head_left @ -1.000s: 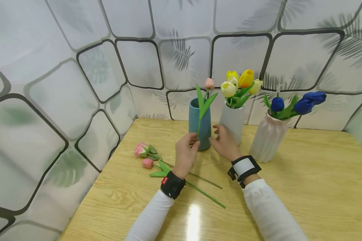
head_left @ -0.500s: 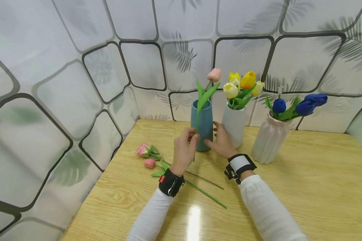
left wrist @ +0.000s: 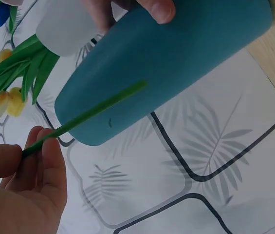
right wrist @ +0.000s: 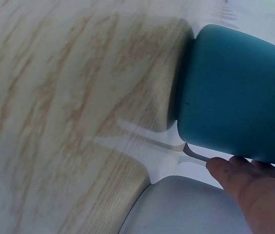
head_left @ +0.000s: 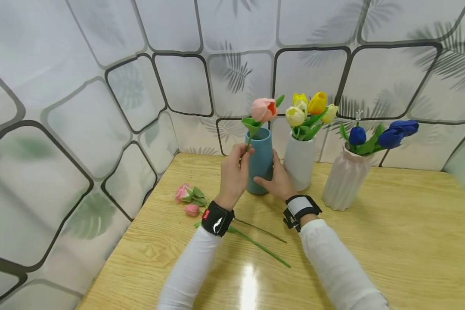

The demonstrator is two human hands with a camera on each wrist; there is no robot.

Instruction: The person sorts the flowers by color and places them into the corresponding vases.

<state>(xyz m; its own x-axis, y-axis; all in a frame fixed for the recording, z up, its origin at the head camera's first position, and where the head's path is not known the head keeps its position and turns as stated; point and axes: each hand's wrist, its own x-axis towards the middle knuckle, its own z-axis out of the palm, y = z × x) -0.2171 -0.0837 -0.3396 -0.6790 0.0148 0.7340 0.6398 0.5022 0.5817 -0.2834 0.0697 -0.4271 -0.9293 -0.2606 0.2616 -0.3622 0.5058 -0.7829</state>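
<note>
My left hand pinches the green stem of a pink tulip between thumb and fingers. The bloom stands above the mouth of the teal vase, tilted to the right. In the left wrist view the bare stem runs across the front of that vase, its lower end outside the mouth. The vase stands upright on the table. My right hand holds it low on its right side, thumb across the front; the right wrist view shows its fingers along the vase wall.
A white vase with yellow and cream tulips stands right behind my right hand. Farther right is a ribbed pale pink vase with blue tulips. A pink rose and another pink tulip lie on the table, stems passing under my left arm.
My left hand has risen with the tulip, and the bloom has swung left and toward me. My right hand has moved left, its thumb now across the front of the teal vase.
</note>
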